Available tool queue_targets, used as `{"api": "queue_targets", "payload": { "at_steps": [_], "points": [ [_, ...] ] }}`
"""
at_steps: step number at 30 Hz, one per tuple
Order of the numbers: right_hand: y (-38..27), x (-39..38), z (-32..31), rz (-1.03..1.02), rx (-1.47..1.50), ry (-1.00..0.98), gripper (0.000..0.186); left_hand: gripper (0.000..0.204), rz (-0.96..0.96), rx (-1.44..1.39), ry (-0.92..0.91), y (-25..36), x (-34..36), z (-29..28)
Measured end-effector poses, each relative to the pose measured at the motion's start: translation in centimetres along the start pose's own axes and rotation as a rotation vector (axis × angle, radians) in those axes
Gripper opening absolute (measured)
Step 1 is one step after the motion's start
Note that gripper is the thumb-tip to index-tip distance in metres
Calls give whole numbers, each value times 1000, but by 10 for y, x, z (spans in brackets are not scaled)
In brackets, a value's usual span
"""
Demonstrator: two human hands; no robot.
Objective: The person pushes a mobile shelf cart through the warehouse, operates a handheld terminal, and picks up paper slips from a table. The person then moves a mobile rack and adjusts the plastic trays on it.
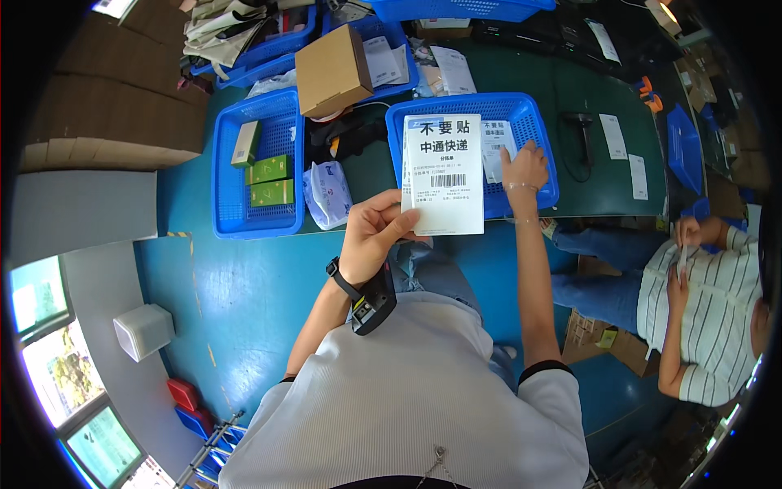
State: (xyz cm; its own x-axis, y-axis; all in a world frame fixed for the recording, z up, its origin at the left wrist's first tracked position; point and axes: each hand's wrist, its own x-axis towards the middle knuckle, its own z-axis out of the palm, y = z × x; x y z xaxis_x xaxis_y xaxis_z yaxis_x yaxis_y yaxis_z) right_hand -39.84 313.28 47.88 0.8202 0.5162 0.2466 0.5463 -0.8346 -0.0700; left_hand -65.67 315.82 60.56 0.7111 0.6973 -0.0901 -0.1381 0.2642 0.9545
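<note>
My left hand (376,236) grips a white printed label sheet (440,183) upright, thumb on its front. A black strap with a black handheld device (373,301) is on that wrist. My right hand (524,167) reaches into the right blue basket (538,122), fingers apart and slightly bent at another white printed slip (494,151); whether they touch it is unclear. The left blue basket (224,163) holds several green boxes (269,169). A white-and-blue plastic package (326,196) lies between the baskets.
A cardboard box (332,69) and more baskets (460,8) sit at the back. A black corded scanner (578,126) lies right on the green table (619,204). A co-worker in a striped shirt (692,310) is close at my right. A white box-like object (142,330) stands lower left.
</note>
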Motion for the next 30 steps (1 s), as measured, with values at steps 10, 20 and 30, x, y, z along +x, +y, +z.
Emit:
{"api": "queue_targets", "payload": {
  "at_steps": [10,20,30],
  "points": [
    [-19,-94,-149,241,1809,-308,22,26,-95,-39,-279,11,34,-20],
    [-73,-107,-203,643,1670,87,8,26,-361,-33,-672,43,106,-51],
    [-35,-232,-235,740,1653,253,13,44,-533,-395,-899,24,6,4]
  ]
}}
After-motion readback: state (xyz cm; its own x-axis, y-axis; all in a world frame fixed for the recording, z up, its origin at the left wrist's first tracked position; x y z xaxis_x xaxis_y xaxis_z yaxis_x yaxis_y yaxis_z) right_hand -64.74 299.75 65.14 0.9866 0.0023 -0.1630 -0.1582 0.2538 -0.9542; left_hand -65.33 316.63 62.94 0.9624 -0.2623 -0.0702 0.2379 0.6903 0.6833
